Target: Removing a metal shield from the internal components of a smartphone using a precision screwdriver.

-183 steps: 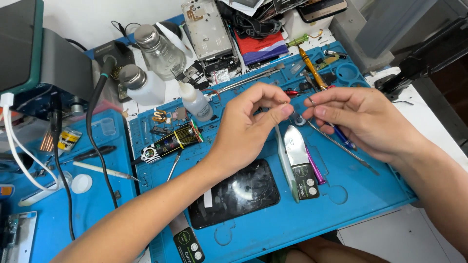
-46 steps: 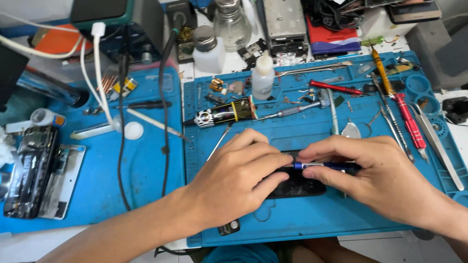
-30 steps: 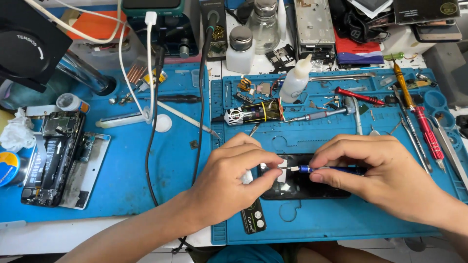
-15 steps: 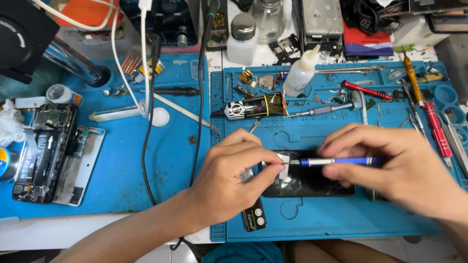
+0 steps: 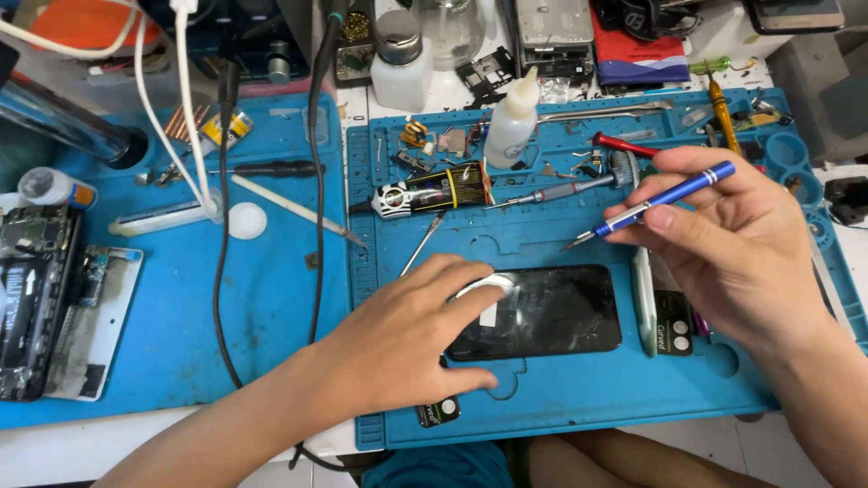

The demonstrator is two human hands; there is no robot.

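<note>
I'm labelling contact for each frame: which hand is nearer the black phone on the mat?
Left. The left hand rests on the black phone; the right hand is raised above it, holding a blue screwdriver.

The desk [image 5: 768, 443] carries two blue mats [image 5: 271, 298]. A black phone [image 5: 551, 312] lies under the left fingers [image 5: 470, 294]. A glue tube [image 5: 434, 190] and white bottle [image 5: 511, 122] lie beyond them; an opened phone [image 5: 32, 298] lies far left.
</note>
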